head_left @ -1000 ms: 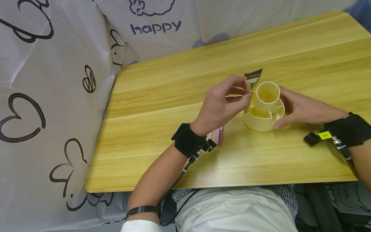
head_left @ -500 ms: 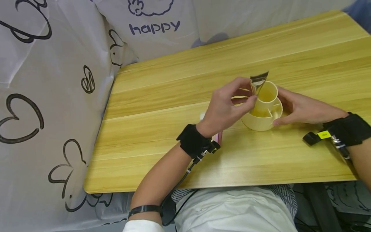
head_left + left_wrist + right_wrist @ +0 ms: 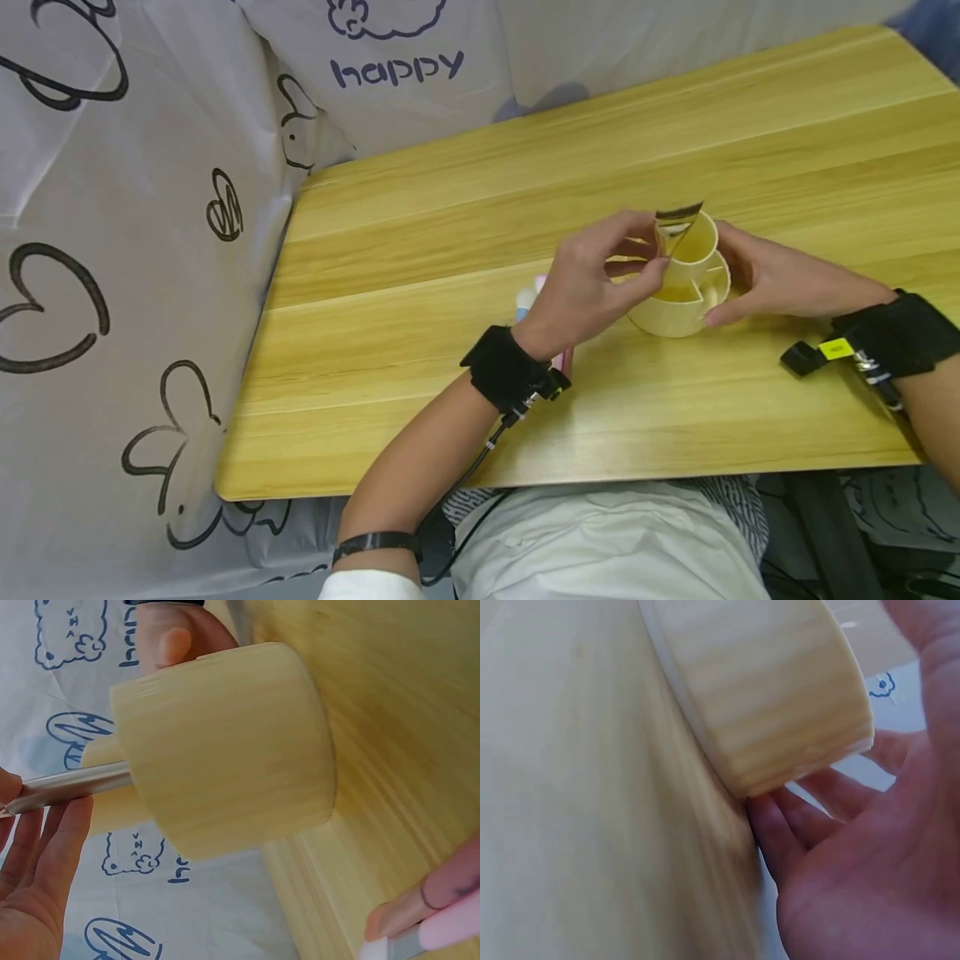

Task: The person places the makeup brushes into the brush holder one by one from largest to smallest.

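Note:
A cream round desk organizer (image 3: 670,319) with a taller cup (image 3: 697,240) and divided compartments stands on the wooden table. My left hand (image 3: 596,279) pinches the upper part of a shiny metallic tube (image 3: 677,227) with a flat crimped end. In the left wrist view, the slim tube (image 3: 79,784) passes behind the organizer's near wall (image 3: 225,750), beside the cup; its lower end is hidden. My right hand (image 3: 783,271) holds the organizer's right side, thumb in front and fingers behind. In the right wrist view, fingertips (image 3: 772,832) touch the organizer's wall (image 3: 772,697).
Several slim pink and white tubes or pens (image 3: 524,302) lie on the table (image 3: 420,333), partly hidden by my left wrist. A pink one (image 3: 457,922) shows close up in the left wrist view. A white patterned cloth (image 3: 150,292) hangs along the left and back.
My left hand has moved to the right and slightly down, lowering the metallic tube beside the cup. The right hand stays nearly still on the organizer.

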`<state>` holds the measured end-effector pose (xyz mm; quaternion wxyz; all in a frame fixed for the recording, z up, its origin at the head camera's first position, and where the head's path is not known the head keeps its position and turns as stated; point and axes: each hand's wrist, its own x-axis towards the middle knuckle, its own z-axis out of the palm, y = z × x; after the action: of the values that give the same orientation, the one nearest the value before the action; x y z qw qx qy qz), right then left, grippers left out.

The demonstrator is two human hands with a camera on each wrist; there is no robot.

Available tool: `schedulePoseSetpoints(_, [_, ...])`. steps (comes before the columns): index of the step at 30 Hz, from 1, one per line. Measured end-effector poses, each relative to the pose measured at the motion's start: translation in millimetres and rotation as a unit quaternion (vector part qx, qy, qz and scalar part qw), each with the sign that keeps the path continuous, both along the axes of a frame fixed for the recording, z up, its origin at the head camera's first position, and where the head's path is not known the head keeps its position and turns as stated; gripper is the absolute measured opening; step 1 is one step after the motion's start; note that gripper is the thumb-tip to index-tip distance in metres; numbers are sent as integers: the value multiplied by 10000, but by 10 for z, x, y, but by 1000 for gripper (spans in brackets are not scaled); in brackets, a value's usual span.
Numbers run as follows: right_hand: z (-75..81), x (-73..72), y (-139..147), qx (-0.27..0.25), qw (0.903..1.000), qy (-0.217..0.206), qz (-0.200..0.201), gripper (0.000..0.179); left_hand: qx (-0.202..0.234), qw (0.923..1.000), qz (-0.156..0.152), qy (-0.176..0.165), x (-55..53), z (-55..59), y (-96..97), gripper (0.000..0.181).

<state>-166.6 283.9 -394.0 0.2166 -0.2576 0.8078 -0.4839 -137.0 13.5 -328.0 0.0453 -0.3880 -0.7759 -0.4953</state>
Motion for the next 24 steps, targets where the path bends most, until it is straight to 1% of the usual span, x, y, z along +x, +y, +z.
schedulePoseSetpoints(3, [1, 2, -19, 47, 10000, -27, -75, 107, -176, 9997, -31, 144, 6, -34, 4, 27])
schedulePoseSetpoints(5, [1, 6, -22, 227, 9996, -34, -183, 106, -272, 9994, -57, 225, 11, -54, 6, 25])
schedulePoseSetpoints(7, [-4, 7, -18, 390, 9989, -37, -257, 104, -332, 9991, -71, 270, 15, -73, 6, 24])
schedulePoseSetpoints(11, [-12, 1, -12, 511, 9983, -28, -284, 105, -399, 9987, -57, 323, 18, -102, -2, 22])
schedulePoseSetpoints(14, [-20, -4, -7, 506, 9984, 14, -255, 107, -420, 9985, -54, 361, 17, -116, -11, 22])
schedulePoseSetpoints(18, [-26, -6, -6, 453, 9987, 28, -217, 105, -462, 9981, -76, 396, 17, -127, -19, 23])
schedulePoseSetpoints(22, [-29, -4, -9, 233, 9997, 56, -112, 101, -667, 9975, -7, 251, 27, -128, -44, 31])
schedulePoseSetpoints(24, [-35, -8, -6, 112, 9999, 77, -41, 101, -756, 9971, 40, 125, 32, -123, -61, 35])
